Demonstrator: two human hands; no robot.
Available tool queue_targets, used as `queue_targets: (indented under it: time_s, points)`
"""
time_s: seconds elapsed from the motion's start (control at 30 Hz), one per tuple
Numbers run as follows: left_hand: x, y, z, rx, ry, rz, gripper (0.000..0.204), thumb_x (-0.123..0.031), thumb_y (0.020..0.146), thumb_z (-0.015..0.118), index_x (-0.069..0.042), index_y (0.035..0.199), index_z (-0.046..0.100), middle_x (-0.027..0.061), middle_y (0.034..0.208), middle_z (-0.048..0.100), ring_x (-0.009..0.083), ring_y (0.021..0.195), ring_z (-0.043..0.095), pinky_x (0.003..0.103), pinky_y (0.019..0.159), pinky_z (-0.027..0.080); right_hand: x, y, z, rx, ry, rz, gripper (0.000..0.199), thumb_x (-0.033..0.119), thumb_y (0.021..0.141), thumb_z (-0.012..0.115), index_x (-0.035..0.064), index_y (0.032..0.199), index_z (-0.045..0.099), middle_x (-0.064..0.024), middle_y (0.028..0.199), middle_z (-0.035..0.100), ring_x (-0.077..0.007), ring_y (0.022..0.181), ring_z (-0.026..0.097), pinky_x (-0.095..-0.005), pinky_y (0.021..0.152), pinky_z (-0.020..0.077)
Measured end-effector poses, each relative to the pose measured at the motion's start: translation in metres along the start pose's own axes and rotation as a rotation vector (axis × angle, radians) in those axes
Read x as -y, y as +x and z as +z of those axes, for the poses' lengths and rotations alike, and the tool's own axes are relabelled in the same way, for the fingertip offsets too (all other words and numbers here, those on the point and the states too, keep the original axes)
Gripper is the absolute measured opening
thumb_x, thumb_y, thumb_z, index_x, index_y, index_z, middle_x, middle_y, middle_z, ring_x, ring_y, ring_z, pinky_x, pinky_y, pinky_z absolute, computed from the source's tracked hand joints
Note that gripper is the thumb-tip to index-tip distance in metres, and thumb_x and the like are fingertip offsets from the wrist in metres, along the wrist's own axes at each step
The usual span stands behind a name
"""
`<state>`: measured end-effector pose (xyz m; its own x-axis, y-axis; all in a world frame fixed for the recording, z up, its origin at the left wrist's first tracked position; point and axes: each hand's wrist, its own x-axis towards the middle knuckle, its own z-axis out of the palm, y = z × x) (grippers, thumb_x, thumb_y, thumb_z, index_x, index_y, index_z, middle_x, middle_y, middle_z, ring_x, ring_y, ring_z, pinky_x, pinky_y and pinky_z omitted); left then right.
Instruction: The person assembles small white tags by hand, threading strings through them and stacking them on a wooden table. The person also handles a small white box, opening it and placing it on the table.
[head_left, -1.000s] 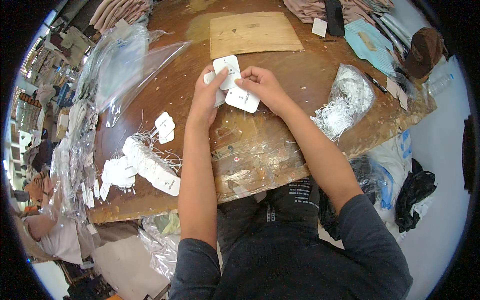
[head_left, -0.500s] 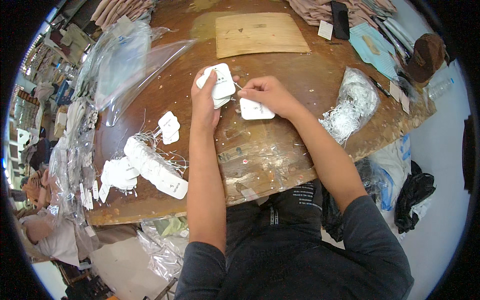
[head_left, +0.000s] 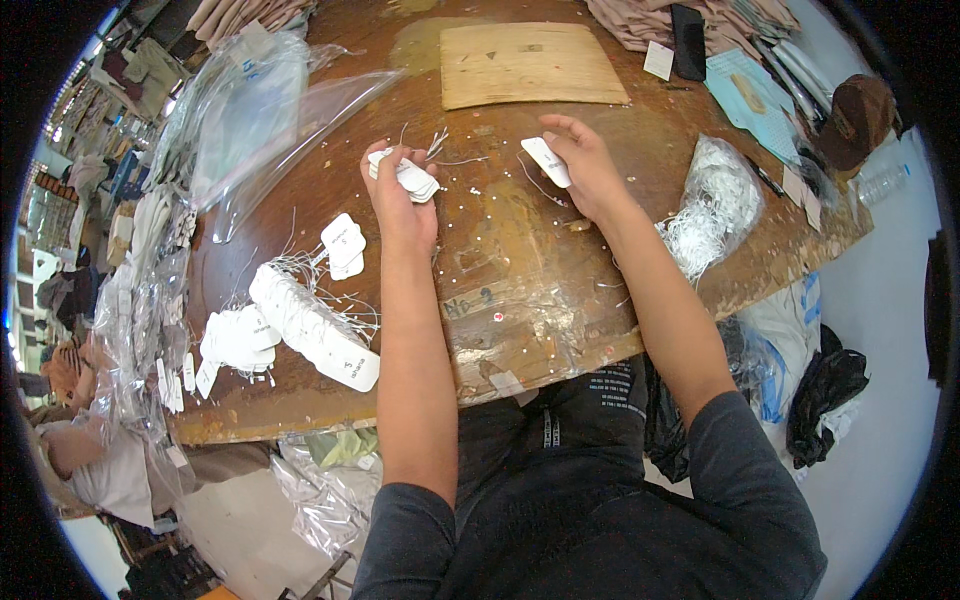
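Observation:
My left hand (head_left: 402,212) is closed around a small stack of white hang tags (head_left: 408,178), with thin white strings sticking out beyond them. To its right, my right hand (head_left: 588,170) holds one white hang tag (head_left: 546,161) between thumb and fingers, a string hanging from it. Both hands are raised over the brown wooden table (head_left: 560,300), apart from each other. Left of my left forearm lies a long fanned row of strung tags (head_left: 315,325). Beside it are a looser pile of tags (head_left: 238,340) and a few separate tags (head_left: 344,245).
A clear bag of white strings (head_left: 710,205) lies right of my right hand. At the far side is a thin wooden board (head_left: 533,65). Clear plastic sheets (head_left: 270,130) cover the left. A dark phone (head_left: 688,43), folded pink cloth (head_left: 640,15) and a brown cap (head_left: 853,120) sit far right.
My hands have moved apart: the right went right and away with a single tag, the left tilted its stack. The tag that was beneath my right hand no longer lies there.

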<state>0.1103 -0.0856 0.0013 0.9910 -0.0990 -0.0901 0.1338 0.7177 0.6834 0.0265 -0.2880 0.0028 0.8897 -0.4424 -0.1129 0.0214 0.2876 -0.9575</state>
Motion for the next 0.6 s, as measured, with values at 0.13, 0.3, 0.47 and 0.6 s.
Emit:
queue_targets:
  time_s: [0.13, 0.3, 0.47, 0.6]
  points:
    - [0.015, -0.012, 0.011, 0.251, 0.208, -0.121, 0.029, -0.009, 0.088, 0.065, -0.011, 0.111, 0.047, 0.0063, 0.087, 0.058, 0.0166, 0.072, 0.060, 0.031, 0.058, 0.053, 0.003, -0.008, 0.010, 0.101, 0.147, -0.022, 0.031, 0.003, 0.096, 0.054, -0.0029, 0.126, 0.051, -0.0125, 0.106, 0.063, -0.0187, 0.094, 0.065, -0.0310, 0.080, 0.0559]
    - [0.024, -0.024, 0.021, 0.421, 0.302, -0.220, 0.028, -0.016, 0.090, 0.070, -0.013, 0.108, 0.048, 0.0026, 0.088, 0.060, 0.0117, 0.077, 0.060, 0.028, 0.062, 0.050, 0.004, -0.017, 0.020, 0.255, 0.139, -0.068, 0.038, -0.002, 0.091, 0.055, -0.0044, 0.129, 0.051, -0.0120, 0.111, 0.061, -0.0192, 0.100, 0.063, -0.0300, 0.086, 0.0539]
    - [0.018, -0.033, 0.021, 0.511, 0.371, -0.233, 0.025, -0.014, 0.091, 0.067, -0.010, 0.110, 0.051, 0.0056, 0.099, 0.063, 0.0156, 0.091, 0.065, 0.029, 0.073, 0.055, 0.006, -0.019, 0.018, 0.386, 0.053, -0.064, 0.032, 0.002, 0.087, 0.063, -0.0028, 0.119, 0.061, -0.0102, 0.109, 0.065, -0.0156, 0.097, 0.063, -0.0289, 0.086, 0.0529]
    - [0.014, -0.033, 0.022, 0.553, 0.316, -0.300, 0.041, -0.011, 0.089, 0.068, -0.008, 0.126, 0.052, 0.0080, 0.109, 0.063, 0.0169, 0.098, 0.064, 0.031, 0.082, 0.055, 0.006, -0.017, 0.015, 0.403, 0.043, -0.078, 0.025, 0.008, 0.088, 0.067, -0.0015, 0.110, 0.066, -0.0078, 0.100, 0.068, -0.0135, 0.091, 0.064, -0.0275, 0.082, 0.0527]
